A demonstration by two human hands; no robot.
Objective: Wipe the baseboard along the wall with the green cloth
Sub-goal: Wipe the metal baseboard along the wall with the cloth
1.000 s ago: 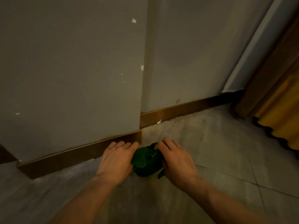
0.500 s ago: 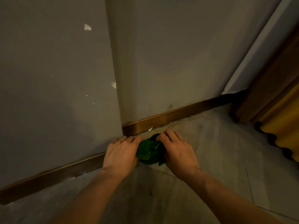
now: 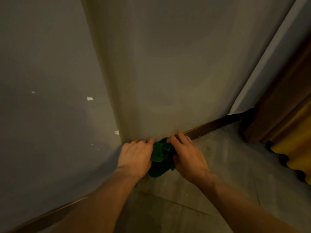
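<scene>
Left hand (image 3: 136,157) and right hand (image 3: 188,157) both grip the bunched green cloth (image 3: 160,158) — pressed against the baseboard (image 3: 207,127).

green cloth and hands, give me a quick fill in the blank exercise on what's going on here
1. The cloth bunched between the two hands is ____ in colour.
2. The left hand and right hand press the cloth at the foot of the ____, where the baseboard runs.
3. At the far right, beside the wooden frame, hangs a ____ curtain.

Missing words: green; wall; yellow
</scene>
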